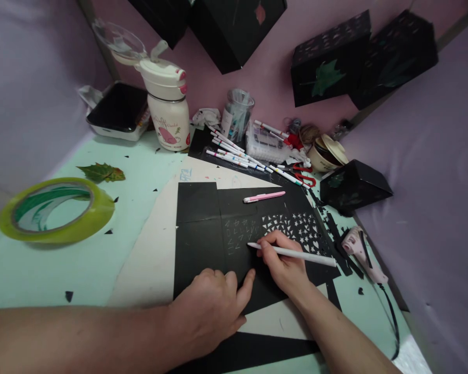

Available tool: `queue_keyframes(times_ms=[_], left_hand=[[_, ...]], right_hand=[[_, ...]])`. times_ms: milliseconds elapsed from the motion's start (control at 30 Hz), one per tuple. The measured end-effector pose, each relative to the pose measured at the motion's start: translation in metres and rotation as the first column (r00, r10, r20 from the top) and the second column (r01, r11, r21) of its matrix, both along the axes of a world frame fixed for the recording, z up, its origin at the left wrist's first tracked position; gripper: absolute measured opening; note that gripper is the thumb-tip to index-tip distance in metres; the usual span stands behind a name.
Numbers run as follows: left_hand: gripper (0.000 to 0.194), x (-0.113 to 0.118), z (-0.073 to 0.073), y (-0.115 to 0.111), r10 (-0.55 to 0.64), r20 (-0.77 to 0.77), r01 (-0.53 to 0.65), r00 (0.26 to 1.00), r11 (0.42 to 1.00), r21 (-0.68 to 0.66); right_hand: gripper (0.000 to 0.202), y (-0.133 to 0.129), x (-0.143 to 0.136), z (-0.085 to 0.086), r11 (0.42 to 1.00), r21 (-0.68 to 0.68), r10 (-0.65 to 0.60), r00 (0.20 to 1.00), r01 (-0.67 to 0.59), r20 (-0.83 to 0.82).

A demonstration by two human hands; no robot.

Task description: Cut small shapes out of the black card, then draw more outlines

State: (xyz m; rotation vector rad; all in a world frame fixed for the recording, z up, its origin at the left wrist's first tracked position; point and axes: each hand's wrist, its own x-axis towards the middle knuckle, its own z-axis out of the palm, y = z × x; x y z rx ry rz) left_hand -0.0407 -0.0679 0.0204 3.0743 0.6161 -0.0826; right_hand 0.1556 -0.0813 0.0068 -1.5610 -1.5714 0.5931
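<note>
A sheet of black card [197, 259] lies in front of me, with faint pale triangle outlines drawn on its middle and rows of small cut-out triangles, stars and hearts on its right. My right hand [283, 259] pinches a white pen [304, 255], its tip at the card beside the drawn outlines. Pressed on the card's lower part is my left hand [218, 301], index finger stretched out and thumb apart, the other fingers bent under and partly hidden. It holds nothing that I can see. A pink pen-like tool [264, 197] rests on the card's upper part.
White markers [237, 158] lie behind the card near red scissors [306, 175]. A roll of yellow tape [101, 210] and a leaf [101, 172] are left; a cream bottle [169, 117] stands behind. A corded pink tool [364, 254] lies right. Black boxes [331, 65] hang above.
</note>
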Motion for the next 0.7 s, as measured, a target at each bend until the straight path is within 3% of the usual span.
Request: queue_keyframes(times_ms=[700], left_hand=[[0.06,-0.0007,-0.001,-0.0002,-0.013,-0.041,0.012,0.999,1.0,-0.025]], right_hand=[[0.019,0.0,0.0,0.0009,0.997,0.018,0.077,0.995,-0.078,0.056]])
